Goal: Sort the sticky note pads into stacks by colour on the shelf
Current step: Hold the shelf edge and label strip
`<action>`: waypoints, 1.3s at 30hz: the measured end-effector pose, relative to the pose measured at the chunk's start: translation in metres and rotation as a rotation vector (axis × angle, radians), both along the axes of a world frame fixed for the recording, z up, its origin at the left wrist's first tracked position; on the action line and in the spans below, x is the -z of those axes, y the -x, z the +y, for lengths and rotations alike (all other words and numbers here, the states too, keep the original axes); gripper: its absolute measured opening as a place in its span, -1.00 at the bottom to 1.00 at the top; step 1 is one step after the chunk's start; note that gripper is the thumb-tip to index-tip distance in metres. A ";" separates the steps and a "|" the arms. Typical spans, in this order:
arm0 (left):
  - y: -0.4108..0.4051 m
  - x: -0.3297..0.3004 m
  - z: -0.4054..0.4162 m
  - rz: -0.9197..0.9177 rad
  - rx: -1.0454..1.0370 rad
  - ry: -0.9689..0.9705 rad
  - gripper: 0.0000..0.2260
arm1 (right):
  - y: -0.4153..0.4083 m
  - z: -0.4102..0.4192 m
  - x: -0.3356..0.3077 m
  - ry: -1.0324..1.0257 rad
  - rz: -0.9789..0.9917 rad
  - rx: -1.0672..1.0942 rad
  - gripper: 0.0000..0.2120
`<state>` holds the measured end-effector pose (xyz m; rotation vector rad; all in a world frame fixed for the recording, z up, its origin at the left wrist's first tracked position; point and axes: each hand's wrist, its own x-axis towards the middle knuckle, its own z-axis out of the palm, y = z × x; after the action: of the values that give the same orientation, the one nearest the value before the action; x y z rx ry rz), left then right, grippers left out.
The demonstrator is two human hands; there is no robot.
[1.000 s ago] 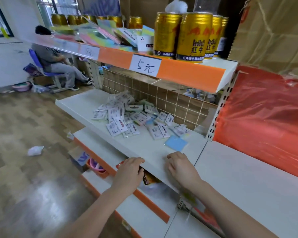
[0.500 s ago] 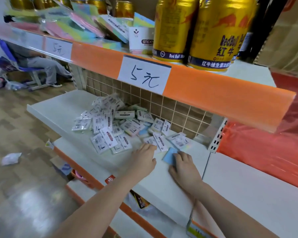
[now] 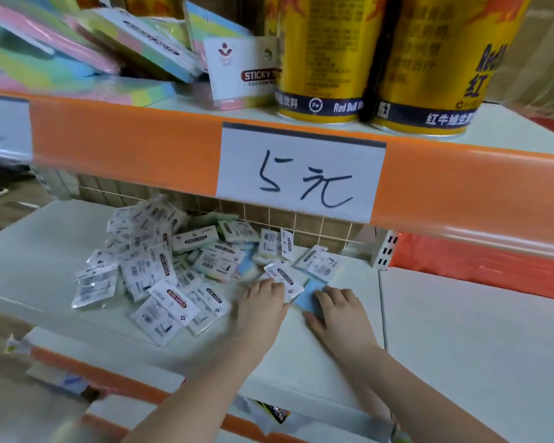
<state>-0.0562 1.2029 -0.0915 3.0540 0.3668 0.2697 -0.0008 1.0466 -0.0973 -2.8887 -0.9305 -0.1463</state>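
Left hand (image 3: 263, 302): fingers bent onto white-labelled wrapped sticky note pad (image 3: 283, 278), grip unclear (blur). Right hand (image 3: 339, 310): fingers resting flat on blue unwrapped sticky note pad (image 3: 309, 297). Both pads on white metal shelf (image 3: 317, 359), at right edge of loose pile of wrapped pads (image 3: 160, 266).

A white paper price tag (image 3: 299, 174) on the orange front strip of the upper shelf (image 3: 125, 148) bears handwritten "5 元". A second white tag (image 3: 4, 129) at the left edge shows only part of what seems to be "元". The tall gold drink cans (image 3: 320, 59) carry "Red Bull" with Chinese characters on a dark blue band. A white card packet (image 3: 240, 71) beside them reads "STICKY". Small white-labelled sticky note pads (image 3: 173, 300) on the lower shelf read "STICKY NOTE".
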 end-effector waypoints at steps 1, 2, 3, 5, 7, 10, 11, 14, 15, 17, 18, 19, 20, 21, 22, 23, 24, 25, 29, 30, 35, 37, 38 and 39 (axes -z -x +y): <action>-0.002 -0.001 0.003 0.010 0.036 -0.011 -0.66 | -0.001 0.002 0.002 0.004 -0.020 0.004 -0.52; -0.004 0.002 0.006 0.031 0.068 -0.055 -0.64 | -0.001 0.004 0.005 -0.001 -0.048 0.011 -0.52; -0.005 0.005 0.008 0.023 0.087 -0.089 -0.62 | 0.001 0.007 0.005 -0.011 -0.074 0.022 -0.52; -0.010 0.010 0.010 -0.006 0.115 -0.110 -0.63 | 0.005 0.011 0.003 -0.051 -0.127 0.060 -0.53; -0.008 0.005 0.012 -0.055 0.184 -0.168 -0.72 | 0.011 0.014 0.001 -0.098 -0.151 0.108 -0.56; 0.003 -0.008 0.021 -0.151 0.265 -0.128 -0.94 | 0.021 0.014 -0.006 -0.177 -0.069 0.185 -0.53; 0.009 -0.014 0.024 -0.166 0.249 -0.074 -0.91 | 0.024 0.012 -0.010 -0.219 -0.027 0.218 -0.51; 0.022 -0.032 0.034 -0.124 0.087 0.155 -0.85 | 0.032 0.001 -0.017 -0.452 0.064 0.333 -0.71; 0.023 -0.032 0.037 -0.143 0.073 0.257 -0.83 | 0.037 -0.002 -0.020 -0.559 0.109 0.362 -0.78; 0.024 -0.025 0.041 -0.232 0.080 0.489 -0.84 | 0.043 -0.007 -0.025 -0.764 0.176 0.424 -0.82; 0.026 -0.022 0.042 -0.247 0.070 0.588 -0.85 | 0.044 -0.009 -0.025 -0.841 0.211 0.457 -0.83; 0.028 -0.018 0.042 -0.235 0.057 0.680 -0.85 | 0.046 -0.012 -0.025 -0.898 0.245 0.479 -0.85; 0.030 -0.015 0.041 -0.221 0.051 0.733 -0.84 | 0.047 -0.014 -0.024 -0.940 0.284 0.495 -0.88; 0.031 -0.013 0.039 -0.206 0.039 0.761 -0.83 | 0.049 -0.017 -0.024 -0.969 0.340 0.501 -0.89; 0.033 -0.012 0.038 -0.191 0.026 0.783 -0.82 | 0.049 -0.019 -0.024 -0.979 0.416 0.499 -0.88; 0.034 -0.012 0.037 -0.175 0.007 0.802 -0.80 | 0.050 -0.022 -0.024 -0.972 0.504 0.491 -0.84; 0.036 -0.012 0.036 -0.162 -0.004 0.822 -0.78 | 0.051 -0.024 -0.025 -0.950 0.582 0.480 -0.78; 0.037 -0.012 0.035 -0.154 -0.005 0.843 -0.77 | 0.050 -0.027 -0.025 -0.924 0.637 0.474 -0.73; 0.041 -0.007 0.034 -0.111 -0.010 0.940 -0.70 | 0.052 -0.034 -0.036 -0.928 0.582 0.461 -0.73; 0.041 -0.007 0.035 -0.095 -0.015 0.944 -0.69 | 0.052 -0.035 -0.040 -0.918 0.503 0.436 -0.75; 0.041 -0.006 0.038 -0.004 0.019 0.869 -0.65 | 0.049 -0.034 -0.051 -0.629 0.148 0.080 -0.60; 0.043 -0.005 0.042 0.040 0.047 0.712 -0.64 | 0.047 -0.035 -0.046 -0.483 0.086 -0.037 -0.56; 0.044 -0.006 0.044 0.070 0.058 0.603 -0.64 | 0.047 -0.038 -0.044 -0.416 0.075 -0.058 -0.54; 0.045 -0.008 0.046 0.101 0.067 0.510 -0.64 | 0.047 -0.041 -0.042 -0.358 0.064 -0.072 -0.53</action>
<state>-0.1017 1.2484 -0.0833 2.5745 0.2829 0.0109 -0.0477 1.0056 -0.0548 -2.5145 -0.8922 -0.1920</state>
